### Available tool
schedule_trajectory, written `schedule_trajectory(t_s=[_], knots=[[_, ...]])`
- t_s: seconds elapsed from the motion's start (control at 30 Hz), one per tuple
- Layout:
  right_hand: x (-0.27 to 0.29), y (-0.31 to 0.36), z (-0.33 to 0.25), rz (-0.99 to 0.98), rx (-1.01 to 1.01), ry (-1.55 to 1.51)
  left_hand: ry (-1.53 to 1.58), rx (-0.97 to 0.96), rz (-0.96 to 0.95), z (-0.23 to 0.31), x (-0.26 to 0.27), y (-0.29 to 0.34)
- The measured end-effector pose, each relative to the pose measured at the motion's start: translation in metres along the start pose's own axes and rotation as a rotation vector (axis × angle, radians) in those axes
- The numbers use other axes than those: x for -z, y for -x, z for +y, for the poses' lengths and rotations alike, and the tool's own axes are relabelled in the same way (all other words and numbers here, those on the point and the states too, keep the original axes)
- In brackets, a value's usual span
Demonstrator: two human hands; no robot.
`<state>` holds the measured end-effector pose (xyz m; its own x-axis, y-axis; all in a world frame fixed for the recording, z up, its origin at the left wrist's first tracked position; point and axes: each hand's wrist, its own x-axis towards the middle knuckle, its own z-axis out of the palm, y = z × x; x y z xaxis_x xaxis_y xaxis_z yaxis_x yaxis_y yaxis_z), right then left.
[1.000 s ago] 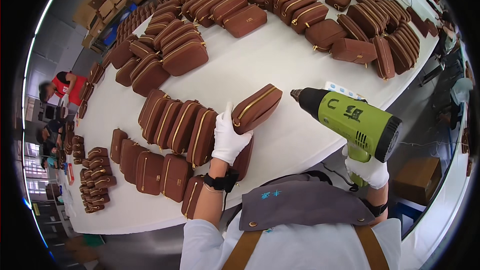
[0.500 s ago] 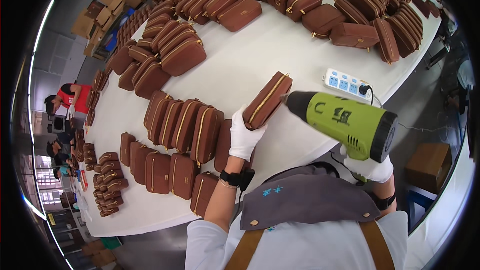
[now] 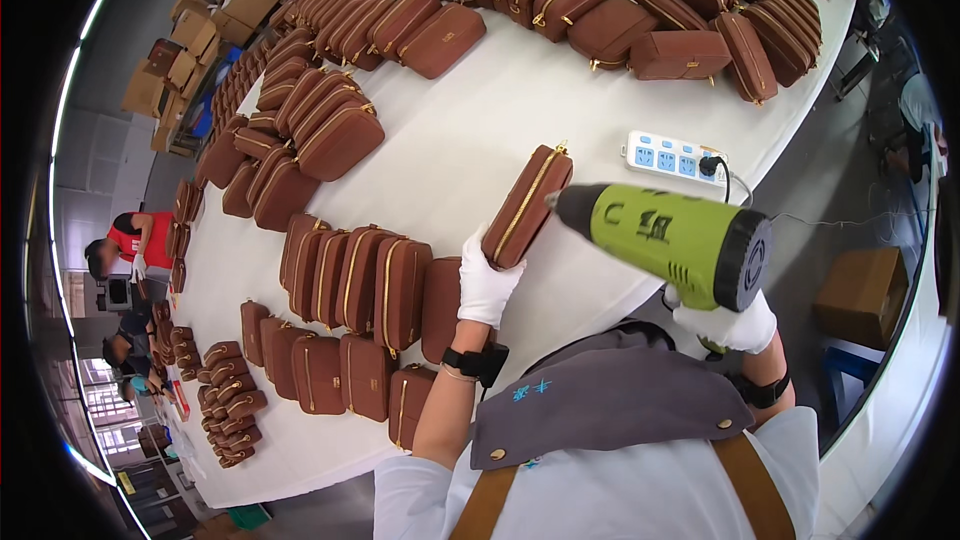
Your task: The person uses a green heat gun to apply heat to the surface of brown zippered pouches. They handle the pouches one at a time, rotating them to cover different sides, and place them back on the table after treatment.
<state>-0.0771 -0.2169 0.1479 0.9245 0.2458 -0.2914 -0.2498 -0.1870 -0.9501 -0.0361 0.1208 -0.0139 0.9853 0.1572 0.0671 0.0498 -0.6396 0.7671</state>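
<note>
From my head, one wide fisheye view looks down at my left grip (image 3: 487, 288) and right grip (image 3: 738, 323), close by. The desk (image 3: 460, 130) stretches away beyond.

Bold black marks (image 3: 655, 228) were recorded on the barrel of the green heat gun (image 3: 690, 250); a separate curved black stroke (image 3: 613, 210) was noted nearer its front end. Bright-blue characters (image 3: 533, 390) were observed on the left part of the grey apron flap (image 3: 620, 400). A small gold mark (image 3: 448, 38) was borne by a brown bag (image 3: 430, 52) at the far side; its lettering was too small to be read.
</note>
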Motion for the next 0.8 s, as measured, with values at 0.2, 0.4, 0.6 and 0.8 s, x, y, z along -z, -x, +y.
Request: schedule_trajectory(t_s=[0.2,0.4,0.6,0.8], knots=[[0.002,-0.014,-0.002,0.018,0.044,0.129,0.006,0.002,-0.008,0.004,0.001,-0.001],[0.012,-0.022,-0.012,0.056,-0.045,0.084,-0.049,-0.039,-0.019,0.000,0.002,0.003],[0.018,-0.021,-0.007,-0.028,0.011,0.093,0.209,0.125,-0.275,0.028,0.032,-0.015],[0.020,-0.037,-0.011,0.176,-0.002,-0.103,-0.101,-0.007,-0.385,0.080,0.006,-0.099]])
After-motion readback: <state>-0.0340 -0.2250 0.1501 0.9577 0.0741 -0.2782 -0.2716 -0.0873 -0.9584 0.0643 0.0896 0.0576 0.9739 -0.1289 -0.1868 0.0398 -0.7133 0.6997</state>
